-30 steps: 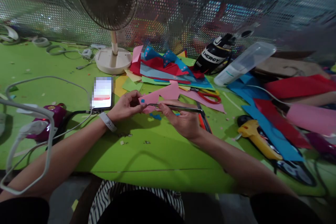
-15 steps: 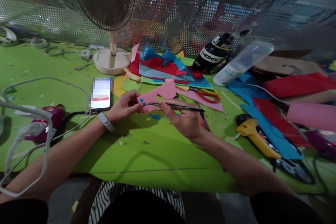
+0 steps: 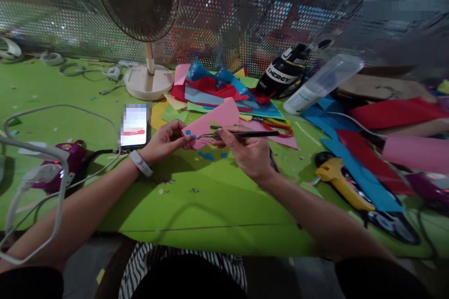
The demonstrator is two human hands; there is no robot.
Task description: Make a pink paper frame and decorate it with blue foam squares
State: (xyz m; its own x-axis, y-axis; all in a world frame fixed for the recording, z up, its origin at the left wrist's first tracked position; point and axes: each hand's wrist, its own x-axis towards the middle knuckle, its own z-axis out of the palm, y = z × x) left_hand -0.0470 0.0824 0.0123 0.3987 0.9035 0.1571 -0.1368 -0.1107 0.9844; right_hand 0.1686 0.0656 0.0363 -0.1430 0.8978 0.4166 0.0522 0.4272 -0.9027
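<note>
My left hand (image 3: 168, 140) pinches the left end of a pink paper piece (image 3: 220, 117), which bears small blue squares near my fingertips. In my right hand (image 3: 250, 152) is a thin dark tool with a metal tip (image 3: 254, 134), held like a pen. Its tip reaches the pink paper beside a blue square (image 3: 188, 132). Small blue scraps (image 3: 206, 155) lie on the green table (image 3: 217, 196) just below the paper.
Behind the hands are stacked coloured papers (image 3: 199, 93), red-handled scissors (image 3: 286, 131) and a fan (image 3: 149, 81). A phone (image 3: 135, 124) and cables lie left. To the right are a black bottle (image 3: 278, 77), a clear bottle (image 3: 322, 84) and a yellow tool (image 3: 345, 184).
My right hand has moved slightly right and up with the tool. The right part of the pink paper has shifted up and right. My left hand has hardly moved.
</note>
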